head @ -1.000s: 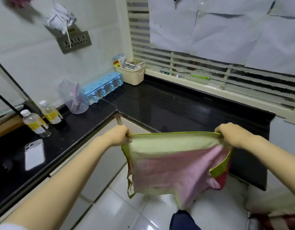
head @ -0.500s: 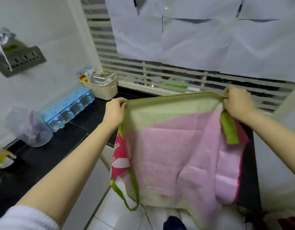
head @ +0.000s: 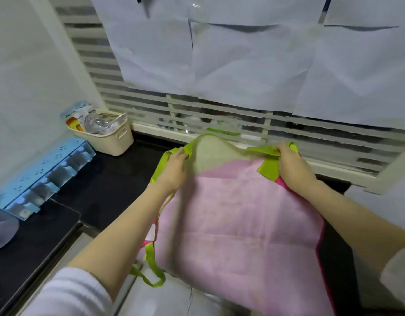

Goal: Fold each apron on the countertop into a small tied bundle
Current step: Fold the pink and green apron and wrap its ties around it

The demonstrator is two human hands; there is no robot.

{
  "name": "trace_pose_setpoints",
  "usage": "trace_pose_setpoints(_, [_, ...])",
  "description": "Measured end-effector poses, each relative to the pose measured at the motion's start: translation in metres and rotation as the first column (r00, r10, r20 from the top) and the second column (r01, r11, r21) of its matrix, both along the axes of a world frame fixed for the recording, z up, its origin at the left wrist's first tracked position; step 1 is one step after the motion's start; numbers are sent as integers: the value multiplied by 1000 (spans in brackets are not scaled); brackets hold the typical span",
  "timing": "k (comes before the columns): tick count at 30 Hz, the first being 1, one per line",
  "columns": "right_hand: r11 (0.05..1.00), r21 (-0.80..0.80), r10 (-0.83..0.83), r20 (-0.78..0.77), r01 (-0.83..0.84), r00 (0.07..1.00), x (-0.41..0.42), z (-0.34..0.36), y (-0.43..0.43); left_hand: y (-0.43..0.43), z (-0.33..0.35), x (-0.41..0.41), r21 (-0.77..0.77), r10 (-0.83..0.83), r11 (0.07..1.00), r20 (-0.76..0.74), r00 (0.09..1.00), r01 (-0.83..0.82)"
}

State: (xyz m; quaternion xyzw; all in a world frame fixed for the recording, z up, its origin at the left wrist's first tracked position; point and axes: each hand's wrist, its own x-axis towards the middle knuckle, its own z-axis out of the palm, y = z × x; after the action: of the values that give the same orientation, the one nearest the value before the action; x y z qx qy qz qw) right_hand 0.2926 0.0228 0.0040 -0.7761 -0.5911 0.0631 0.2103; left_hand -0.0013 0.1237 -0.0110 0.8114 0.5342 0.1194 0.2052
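A pink apron (head: 238, 215) with a pale green top band and bright green trim lies spread over the black countertop (head: 105, 179), its lower part hanging past the front edge. My left hand (head: 174, 169) grips the apron's top left corner. At the top right corner my right hand (head: 290, 165) pinches the green edge beside a green strap. The top band bulges up between my hands, near the window sill. A green tie loop (head: 151, 272) dangles at the lower left over the floor.
A cream basket (head: 114, 142) of packets stands in the back corner. A blue compartment rack (head: 41, 176) leans along the left wall, with a clear plastic container (head: 0, 231) at the far left. White louvred window slats and paper sheets run behind the counter.
My hands have carried the apron forward and down from mid-air onto the countertop near the window. The top edge, taut before, now sags and bulges between my hands.
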Motion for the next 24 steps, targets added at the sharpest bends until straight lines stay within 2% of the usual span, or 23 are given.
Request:
trace_pose_setpoints(5, [965,-262,33,30,-24,999,15,-45,14,6,-42,21,-48,-92,995,-20,996,91])
trace_pose_setpoints(7, [919,-394,64,120,-11,991,20,-62,14,-1,-54,26,-58,-100,994,-32,995,98])
trace_pose_setpoints(9, [898,-439,105,220,2,970,18,-84,11,-17,-69,32,-42,-104,994,-42,994,102])
trace_pose_setpoints(11, [870,-489,247,326,-61,913,3,-122,-3,-46,-86,38,-117,-124,987,-108,986,112])
trace_pose_setpoints(14, [703,-675,419,137,-225,898,-40,-141,-40,-89,-121,47,-323,-220,942,-386,896,92])
trace_pose_setpoints(15, [682,-688,437,111,-248,892,-50,-138,-48,-99,-130,48,-390,-245,919,-439,864,62])
trace_pose_setpoints(18, [616,-753,390,37,-231,920,-47,-156,-64,-107,-146,47,-475,-276,879,-447,851,36])
trace_pose_setpoints(24, [607,-767,376,47,-208,925,-31,-164,-51,-73,-152,53,-464,-318,879,-392,863,113])
